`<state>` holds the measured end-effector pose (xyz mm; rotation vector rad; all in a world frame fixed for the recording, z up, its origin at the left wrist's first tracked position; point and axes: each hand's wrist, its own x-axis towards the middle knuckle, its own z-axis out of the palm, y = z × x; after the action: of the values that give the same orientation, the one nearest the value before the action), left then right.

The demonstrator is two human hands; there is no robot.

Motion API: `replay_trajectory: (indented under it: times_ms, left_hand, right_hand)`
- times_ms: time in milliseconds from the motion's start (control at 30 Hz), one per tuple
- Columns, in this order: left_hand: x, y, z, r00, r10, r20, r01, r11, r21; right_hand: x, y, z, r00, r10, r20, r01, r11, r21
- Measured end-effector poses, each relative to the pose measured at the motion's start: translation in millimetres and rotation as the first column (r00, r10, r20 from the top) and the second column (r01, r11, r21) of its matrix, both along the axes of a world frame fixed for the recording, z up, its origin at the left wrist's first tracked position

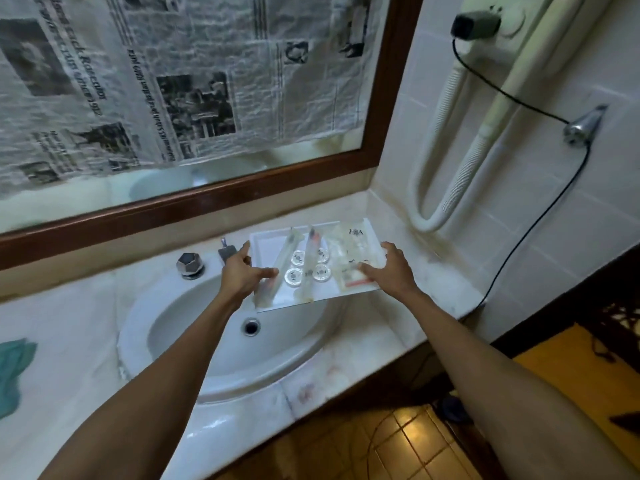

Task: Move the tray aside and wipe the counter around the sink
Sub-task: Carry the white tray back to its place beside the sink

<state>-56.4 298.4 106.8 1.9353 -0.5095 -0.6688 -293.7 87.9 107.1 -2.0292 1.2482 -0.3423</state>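
A white rectangular tray (268,245) sits at the back right of the sink (221,344), partly overhanging the basin. It carries wrapped toiletries, several round clear caps and small packets. My left hand (242,273) grips the tray's left edge, thumb lying on top. My right hand (389,268) holds the right edge, fingers over the packets. Whether the tray is lifted off the counter, I cannot tell. A teal cloth (14,368) lies on the pale marble counter (79,327) at the far left.
A faceted metal knob (189,265) and the tap (227,251) stand behind the basin. A newspaper-covered mirror fills the wall behind. On the right tiled wall hang a corrugated hose (460,161) and a black cable (526,230). Counter space lies right of the tray (426,268).
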Motion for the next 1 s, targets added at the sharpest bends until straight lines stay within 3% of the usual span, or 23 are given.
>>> replay_trajectory:
  times_ms: [200, 367, 800, 1000]
  left_hand:
    - [20.2, -68.2, -15.2, 0.997, -0.069, 0.039, 0.066, 0.995, 0.073]
    - [30.0, -128.7, -24.3, 0.998, -0.025, 0.062, 0.019, 0.996, 0.087]
    - [75.9, -268.3, -73.2, 0.998, 0.045, -0.04, -0.036, 0.976, 0.213]
    - [88.3, -306.6, -99.7, 0.997, 0.054, -0.059, -0.038, 0.966, 0.255]
  right_hand:
    - [3.2, -53.9, -0.4, 0.998, -0.064, -0.017, 0.064, 0.998, 0.009]
    - [22.0, -109.8, -14.3, 0.996, -0.084, -0.043, 0.084, 0.996, 0.017]
    - [103.0, -266.5, -70.8, 0.973, 0.029, -0.231, 0.002, 0.991, 0.131]
    - [128.0, -306.9, -87.2, 0.967, 0.084, -0.24, -0.033, 0.977, 0.209]
